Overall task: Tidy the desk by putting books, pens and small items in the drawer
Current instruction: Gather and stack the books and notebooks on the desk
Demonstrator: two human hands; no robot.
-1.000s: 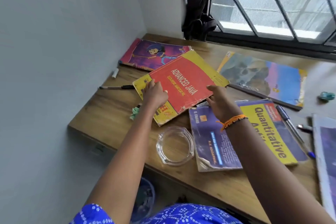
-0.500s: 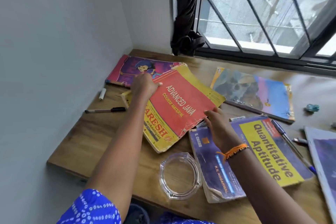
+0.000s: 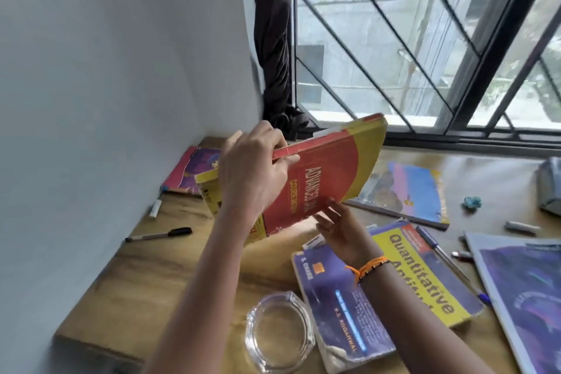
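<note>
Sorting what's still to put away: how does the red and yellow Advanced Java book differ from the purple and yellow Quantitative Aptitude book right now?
The red and yellow Advanced Java book is lifted and tilted off the wooden desk; the purple and yellow Quantitative Aptitude book lies flat on it.

The left hand grips the Java book's top edge while the right hand supports its lower edge; no hand grips the Aptitude book.

Both are worn paperbacks.

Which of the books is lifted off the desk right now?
The red and yellow Advanced Java book, tilted up in the left hand; the others lie flat on the desk.
</note>
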